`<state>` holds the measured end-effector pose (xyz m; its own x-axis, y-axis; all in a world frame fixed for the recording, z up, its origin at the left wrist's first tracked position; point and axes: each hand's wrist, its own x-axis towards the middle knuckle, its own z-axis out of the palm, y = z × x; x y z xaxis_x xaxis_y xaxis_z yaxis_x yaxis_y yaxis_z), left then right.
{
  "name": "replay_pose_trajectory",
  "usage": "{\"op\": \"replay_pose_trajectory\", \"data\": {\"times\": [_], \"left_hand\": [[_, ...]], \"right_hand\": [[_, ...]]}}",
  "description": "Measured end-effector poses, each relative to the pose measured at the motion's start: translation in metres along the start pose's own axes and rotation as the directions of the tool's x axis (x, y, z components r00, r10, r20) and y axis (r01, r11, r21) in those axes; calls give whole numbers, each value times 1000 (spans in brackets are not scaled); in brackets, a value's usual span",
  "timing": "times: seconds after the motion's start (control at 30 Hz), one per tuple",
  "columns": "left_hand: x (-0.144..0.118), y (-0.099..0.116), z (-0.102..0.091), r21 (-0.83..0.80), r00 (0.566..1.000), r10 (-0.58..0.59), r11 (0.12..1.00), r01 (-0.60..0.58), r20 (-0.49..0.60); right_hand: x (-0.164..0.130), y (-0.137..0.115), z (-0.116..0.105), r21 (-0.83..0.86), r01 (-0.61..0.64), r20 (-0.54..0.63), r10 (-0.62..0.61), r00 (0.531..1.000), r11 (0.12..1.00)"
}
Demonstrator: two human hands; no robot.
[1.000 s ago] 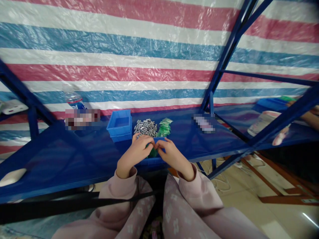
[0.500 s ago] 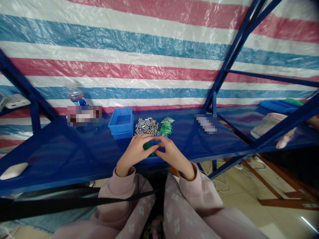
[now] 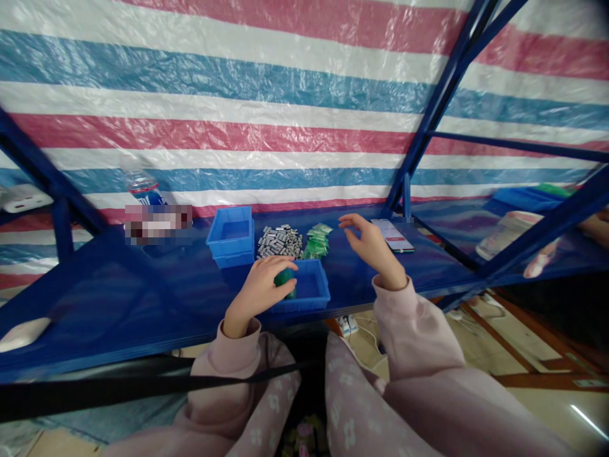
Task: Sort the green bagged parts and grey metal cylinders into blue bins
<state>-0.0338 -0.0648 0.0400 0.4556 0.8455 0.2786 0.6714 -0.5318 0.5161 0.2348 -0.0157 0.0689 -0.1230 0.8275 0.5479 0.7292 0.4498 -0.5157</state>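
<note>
My left hand (image 3: 261,283) arches over the left end of a shallow blue tray (image 3: 311,304) at the table's front edge. Its fingers are curved, with the thumb apart from them. Between thumb and fingers a green object (image 3: 284,279) shows in the tray, partly covered by the hand. My right hand (image 3: 370,244) is raised to the right of the tray, fingers apart and holding nothing, close to a phone (image 3: 394,236). Behind the tray lie a heap of small metal cylinders (image 3: 280,241) and a pile of green packets (image 3: 318,241).
Stacked blue bins (image 3: 231,235) stand left of the metal pieces. Farther left are a bottle (image 3: 145,187) and a white mouse-shaped object (image 3: 23,334). Blue frame bars (image 3: 423,133) cross on the right, with a pale tub (image 3: 507,235) beyond. Striped sheeting (image 3: 238,114) hangs behind the table.
My right hand has left my left hand and moved right and up toward the phone, uncovering the tray. My left hand has stayed nearly in place.
</note>
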Motion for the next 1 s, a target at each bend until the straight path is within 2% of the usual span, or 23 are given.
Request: {"op": "replay_pose_trajectory", "data": {"times": [0.07, 0.1, 0.17, 0.37, 0.47, 0.63, 0.73, 0.87, 1.0], "left_hand": [[0, 0, 0, -6, 1000, 0, 1000, 0, -3], [0, -1, 0, -9, 1000, 1, 1000, -1, -2], [0, -2, 0, -14, 1000, 3, 1000, -3, -5], [-1, -4, 2, -28, 1000, 18, 999, -18, -25], [-1, -3, 1, -31, 999, 17, 999, -18, -30], [-2, -2, 0, -42, 1000, 15, 999, -16, -24], [-2, -2, 0, -36, 1000, 13, 999, -13, -13], [-2, -1, -1, -23, 1000, 7, 1000, -7, 1], [-1, 0, -1, -19, 1000, -10, 1000, 10, 3]], "right_hand": [[23, 17, -5, -190, -3, 153, 33, 988, 982], [33, 24, -4, -262, 11, 266, 61, 962, 965], [48, 36, 6, -336, 75, 482, 103, 870, 939], [65, 53, 54, -308, 144, 610, 79, 788, 940], [65, 56, 62, -324, 166, 614, 74, 785, 931], [57, 54, 55, -457, 124, 507, 144, 850, 881], [49, 54, 49, -519, 94, 457, 183, 870, 850], [40, 55, 43, -568, 65, 428, 227, 875, 820], [33, 58, 37, -580, 69, 454, 251, 855, 812]]}}
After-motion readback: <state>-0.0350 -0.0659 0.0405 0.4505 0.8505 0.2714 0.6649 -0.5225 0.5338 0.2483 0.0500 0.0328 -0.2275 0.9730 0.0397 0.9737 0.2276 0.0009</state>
